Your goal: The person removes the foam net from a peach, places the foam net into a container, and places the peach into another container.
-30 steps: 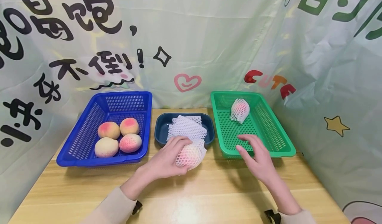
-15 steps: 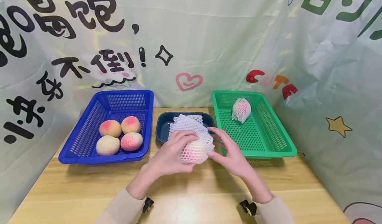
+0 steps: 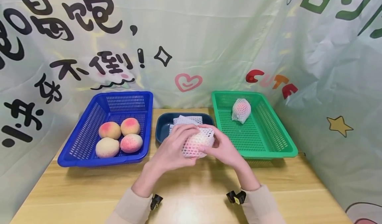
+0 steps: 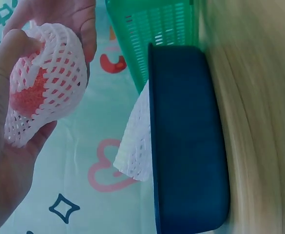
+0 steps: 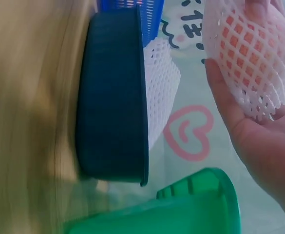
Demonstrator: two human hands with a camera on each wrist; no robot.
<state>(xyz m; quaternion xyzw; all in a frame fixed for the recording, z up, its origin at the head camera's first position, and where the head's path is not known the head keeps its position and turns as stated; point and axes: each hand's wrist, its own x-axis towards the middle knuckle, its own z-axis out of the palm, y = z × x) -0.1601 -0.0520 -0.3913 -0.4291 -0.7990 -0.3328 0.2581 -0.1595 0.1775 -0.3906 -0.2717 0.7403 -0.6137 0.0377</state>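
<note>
Both hands hold one peach (image 4: 32,95) inside a white foam net sleeve (image 3: 198,142), raised in front of the dark blue tub (image 3: 162,128). My left hand (image 3: 174,149) grips it from the left, fingers over the top and thumb below. From the other side my right hand (image 3: 223,151) grips it, thumb on the near face and fingers behind. Pink skin shows through the mesh in both wrist views. Behind the hands, more foam net sleeves (image 3: 188,119) lie in the tub, partly hidden.
At left stands a blue basket (image 3: 125,99) with several bare peaches (image 3: 131,142). A green basket (image 3: 253,139) at right holds one netted peach (image 3: 241,109). A printed cloth (image 3: 226,51) hangs behind the wooden table (image 3: 191,191).
The right hand has come left from the green basket's front edge and taken hold of the netted peach. The left hand, still holding it, has shifted slightly right and up.
</note>
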